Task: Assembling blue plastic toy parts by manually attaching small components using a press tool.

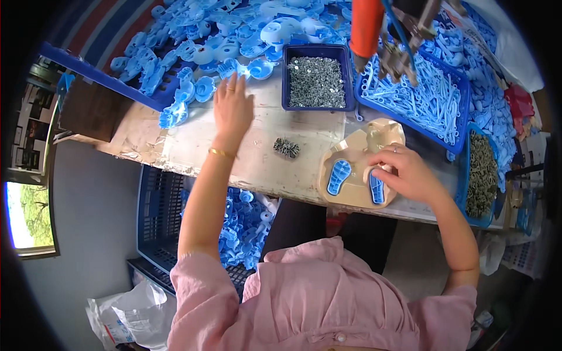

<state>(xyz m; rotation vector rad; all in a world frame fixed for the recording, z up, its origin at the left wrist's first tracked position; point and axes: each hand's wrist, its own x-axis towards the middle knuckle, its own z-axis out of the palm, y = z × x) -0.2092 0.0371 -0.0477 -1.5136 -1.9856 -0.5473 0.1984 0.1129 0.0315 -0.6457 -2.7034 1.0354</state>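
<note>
My left hand [233,111] reaches out over the table, fingers extended and apart, tips at the edge of a heap of light blue moulded plastic parts [205,88]. It holds nothing I can see. On the right, my right hand [407,172] is over a beige moulded fixture [336,198], thumb and fingers curled together; what they pinch, if anything, is hidden. Two blue foot-shaped pieces lie in the fixture: the left piece [338,177] in full view, the right piece [376,190] partly under my thumb. A small pile of dark metal pieces [286,148] sits between my hands.
A dark blue bin of small metal parts [318,82] stands at the back, beside a tray of light blue rods [418,96]. Another tray of brassy parts [481,175] is at right. An orange tool [367,29] hangs overhead. Below sits a crate [155,205] of blue parts.
</note>
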